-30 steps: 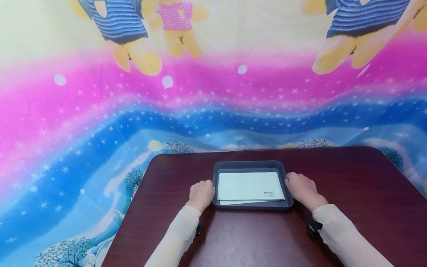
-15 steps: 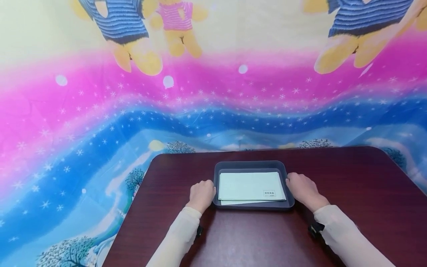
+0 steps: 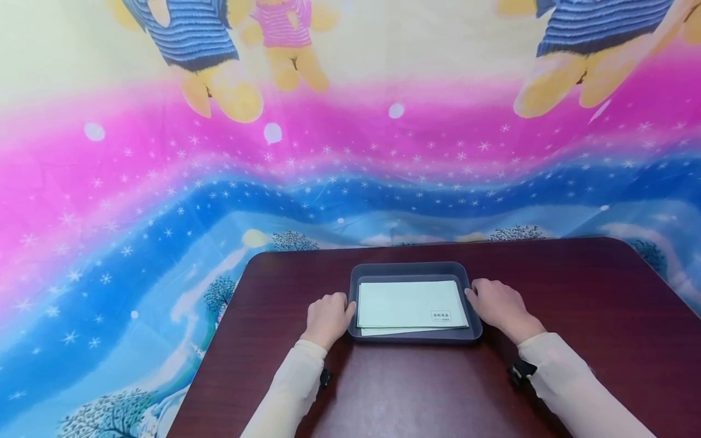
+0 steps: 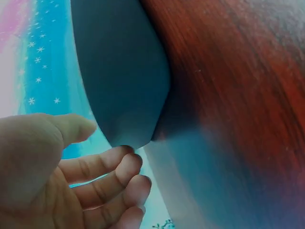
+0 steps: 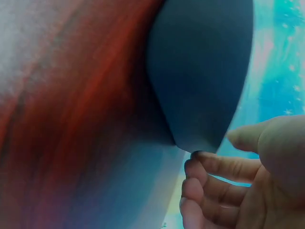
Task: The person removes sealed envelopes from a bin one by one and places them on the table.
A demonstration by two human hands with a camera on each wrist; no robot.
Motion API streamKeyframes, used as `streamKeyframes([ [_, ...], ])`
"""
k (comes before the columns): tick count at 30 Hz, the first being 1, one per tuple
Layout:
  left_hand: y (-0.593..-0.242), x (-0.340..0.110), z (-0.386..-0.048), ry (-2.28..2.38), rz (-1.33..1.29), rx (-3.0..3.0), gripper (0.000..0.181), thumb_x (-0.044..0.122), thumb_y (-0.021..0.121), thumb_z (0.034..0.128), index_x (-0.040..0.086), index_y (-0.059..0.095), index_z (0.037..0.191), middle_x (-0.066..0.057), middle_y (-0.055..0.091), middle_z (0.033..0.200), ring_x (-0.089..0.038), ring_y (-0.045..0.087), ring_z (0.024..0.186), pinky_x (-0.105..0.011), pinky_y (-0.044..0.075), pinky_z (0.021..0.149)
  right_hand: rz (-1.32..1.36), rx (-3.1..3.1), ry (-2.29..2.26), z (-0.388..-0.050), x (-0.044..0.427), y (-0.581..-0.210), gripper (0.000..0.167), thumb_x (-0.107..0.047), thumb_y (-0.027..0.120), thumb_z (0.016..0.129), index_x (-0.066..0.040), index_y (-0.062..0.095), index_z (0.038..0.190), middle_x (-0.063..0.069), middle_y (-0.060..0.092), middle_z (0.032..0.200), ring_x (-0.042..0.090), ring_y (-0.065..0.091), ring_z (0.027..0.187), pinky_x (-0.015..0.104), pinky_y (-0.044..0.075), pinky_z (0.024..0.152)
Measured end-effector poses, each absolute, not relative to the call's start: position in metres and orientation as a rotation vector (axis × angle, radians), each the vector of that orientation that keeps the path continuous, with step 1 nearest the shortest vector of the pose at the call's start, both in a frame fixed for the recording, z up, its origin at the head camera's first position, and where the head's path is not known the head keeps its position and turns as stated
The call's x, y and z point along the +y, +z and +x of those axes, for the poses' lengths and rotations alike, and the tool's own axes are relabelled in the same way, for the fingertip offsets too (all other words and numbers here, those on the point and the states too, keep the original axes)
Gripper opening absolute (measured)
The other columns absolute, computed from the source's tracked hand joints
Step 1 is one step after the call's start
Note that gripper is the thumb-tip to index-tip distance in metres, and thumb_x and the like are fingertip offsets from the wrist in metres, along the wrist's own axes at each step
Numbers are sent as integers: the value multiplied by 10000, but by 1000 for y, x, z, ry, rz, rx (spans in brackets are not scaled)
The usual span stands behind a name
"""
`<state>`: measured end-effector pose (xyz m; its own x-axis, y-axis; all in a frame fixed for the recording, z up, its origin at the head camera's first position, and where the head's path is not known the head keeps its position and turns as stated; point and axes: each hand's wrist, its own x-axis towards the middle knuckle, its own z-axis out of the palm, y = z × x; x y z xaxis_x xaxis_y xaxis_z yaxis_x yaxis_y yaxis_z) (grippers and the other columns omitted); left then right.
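A dark grey rectangular tray [image 3: 416,338] rests on the table with a small stack of pale green envelopes [image 3: 408,304] in it; the top one bears printed characters at its lower right. My left hand [image 3: 327,319] is at the tray's left end, thumb parted from the loosely bent fingers. In the left wrist view, its fingertips [image 4: 127,150] are at the tray wall [image 4: 124,71]. At the right end, my right hand [image 3: 502,307] is posed alike. Its thumb [image 5: 243,138] is near the rim in the right wrist view, its fingers relaxed by the wall.
The dark red-brown wooden table [image 3: 405,389] has rounded far corners. Behind it hangs a colourful cloth [image 3: 350,146] printed with bears, snowflakes and trees. Dark wrist devices [image 3: 520,372] show at the light sleeves' cuffs.
Both thumbs have moved away from the curled fingers, loosening the hands' hold at the tray's ends. The tray and envelopes stay in place on the table.
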<state>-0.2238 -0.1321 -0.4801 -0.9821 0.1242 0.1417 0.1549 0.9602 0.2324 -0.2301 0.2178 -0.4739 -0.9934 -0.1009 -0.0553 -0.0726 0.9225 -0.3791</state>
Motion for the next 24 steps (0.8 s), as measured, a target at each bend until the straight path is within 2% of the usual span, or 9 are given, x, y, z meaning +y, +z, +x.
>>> streamKeyframes([
  [3,-476,-132,-223,-389,-217,-2932,471,332,646,986,170,446,591,31,359,479,-137,374,411,-278,261,426,-139,3065,-563,-229,218,-467,329,-300,591,1011,-95,562,754,24,455,567,182,443,513,318,319,485],
  [6,-472,-132,-223,-380,-228,-2892,466,342,645,986,173,444,602,38,353,484,-128,361,409,-267,252,421,-162,3113,-559,-227,217,-461,352,-326,621,995,-121,527,725,2,424,540,170,421,493,307,296,465],
  [18,-456,-130,-222,-372,-277,-2800,395,337,647,982,170,496,658,46,379,533,-116,364,452,-266,256,432,-257,3181,-566,-225,208,-445,271,-332,646,981,-113,604,828,-9,463,543,156,420,477,307,296,443],
  [24,-453,-126,-223,-405,-307,-2818,306,338,641,988,157,596,746,43,453,565,-97,405,480,-259,302,444,-305,3188,-568,-224,201,-440,261,-330,645,981,-73,654,936,-22,514,578,141,439,489,313,313,446],
])
